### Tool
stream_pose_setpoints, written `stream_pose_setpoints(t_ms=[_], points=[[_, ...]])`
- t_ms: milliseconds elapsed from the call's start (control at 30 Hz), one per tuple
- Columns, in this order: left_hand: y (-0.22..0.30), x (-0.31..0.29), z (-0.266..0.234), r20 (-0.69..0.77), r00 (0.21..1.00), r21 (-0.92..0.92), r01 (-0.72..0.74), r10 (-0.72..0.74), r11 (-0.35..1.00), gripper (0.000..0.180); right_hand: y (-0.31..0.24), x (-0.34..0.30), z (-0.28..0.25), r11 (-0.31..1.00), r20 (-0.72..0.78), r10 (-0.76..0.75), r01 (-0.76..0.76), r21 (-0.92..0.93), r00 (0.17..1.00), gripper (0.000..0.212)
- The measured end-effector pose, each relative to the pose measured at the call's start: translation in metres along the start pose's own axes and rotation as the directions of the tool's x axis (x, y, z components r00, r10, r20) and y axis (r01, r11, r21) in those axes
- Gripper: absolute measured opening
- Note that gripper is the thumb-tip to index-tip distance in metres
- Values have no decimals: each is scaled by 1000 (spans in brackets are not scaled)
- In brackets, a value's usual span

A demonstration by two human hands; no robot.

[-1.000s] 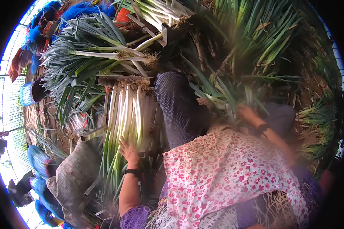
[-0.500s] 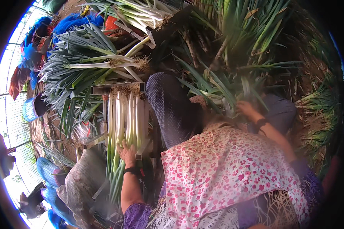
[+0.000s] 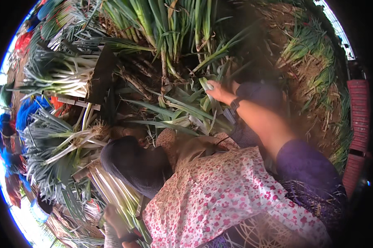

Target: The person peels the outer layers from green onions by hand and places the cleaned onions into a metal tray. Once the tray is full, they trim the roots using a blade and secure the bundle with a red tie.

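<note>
Find the leek (image 3: pixel 204 84) just above the frame's centre, pinched in the right hand (image 3: pixel 220 92). At lower left, see white stalks (image 3: pixel 112 182) beside the blurred left hand (image 3: pixel 113 217); cannot tell its grip. Judge as light, firm, perhaps slippery, easily bruised; better to grasp by the thick white part.

The right arm (image 3: pixel 265 124) extends forward — right hand (image 3: pixel 219 91) curled in a grip — left hand (image 3: pixel 113 218) (blurred) down low.

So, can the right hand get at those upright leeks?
Probably yes: the upright leeks stand beyond the right hand, with only leaves visible between, though it seems to hold a pale stalk.
</note>
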State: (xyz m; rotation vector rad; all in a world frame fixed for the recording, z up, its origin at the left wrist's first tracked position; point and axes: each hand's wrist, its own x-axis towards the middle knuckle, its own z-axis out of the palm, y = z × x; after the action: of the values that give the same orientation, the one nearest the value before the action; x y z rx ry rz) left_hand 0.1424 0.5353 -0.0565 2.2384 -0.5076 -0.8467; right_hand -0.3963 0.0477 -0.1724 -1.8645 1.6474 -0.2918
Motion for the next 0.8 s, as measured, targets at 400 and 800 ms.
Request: stream_pose_setpoints(t_ms=[400,800], points=[[397,117,285,381,824,-904,237,420,355,26,25,7,44,956,727,276,-104,-273,628,51],[391,142,359,581,754,-756,359,307,548,22,68,209,66,11,435,737,-652,758,518,50]])
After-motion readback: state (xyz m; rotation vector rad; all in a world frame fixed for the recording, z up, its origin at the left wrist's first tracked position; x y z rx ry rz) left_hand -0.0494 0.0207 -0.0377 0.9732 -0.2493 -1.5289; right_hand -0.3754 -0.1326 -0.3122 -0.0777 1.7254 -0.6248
